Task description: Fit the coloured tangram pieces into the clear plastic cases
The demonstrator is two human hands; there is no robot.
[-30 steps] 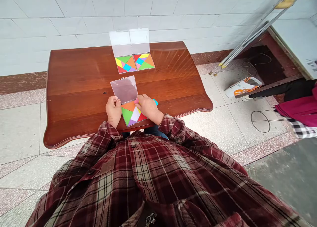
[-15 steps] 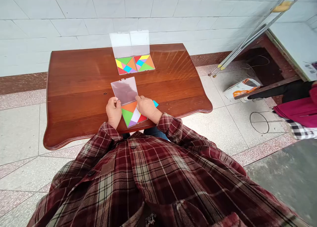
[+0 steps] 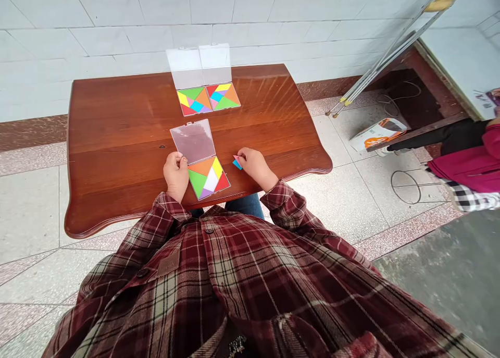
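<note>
My left hand (image 3: pixel 176 176) is curled at the lower corner of a clear plastic lid (image 3: pixel 192 141), and its fingers seem to grip the lid's edge. The lid stands open from a shallow case holding coloured tangram pieces (image 3: pixel 205 177) in orange, green, yellow, white, purple and red. To the right of that case, my right hand (image 3: pixel 253 167) pinches a small pink piece (image 3: pixel 236 158). A small cyan piece (image 3: pixel 236 164) lies against it, partly under my fingertips. Two more filled tangram cases (image 3: pixel 194 101) (image 3: pixel 223 96) lie at the table's far side, their clear lids (image 3: pixel 202 65) open.
The pieces and cases lie on a polished reddish-brown wooden table (image 3: pixel 117 139) with a scalloped edge. Beyond it are a tiled wall, leaning metal poles (image 3: pixel 390 50), a white and orange box (image 3: pixel 378 134) on the floor, and magenta cloth (image 3: pixel 464 165) at right.
My right hand has moved right, off the open case, with the pink piece now beside the cyan piece. My left hand stays at the lid. The view has shifted slightly.
</note>
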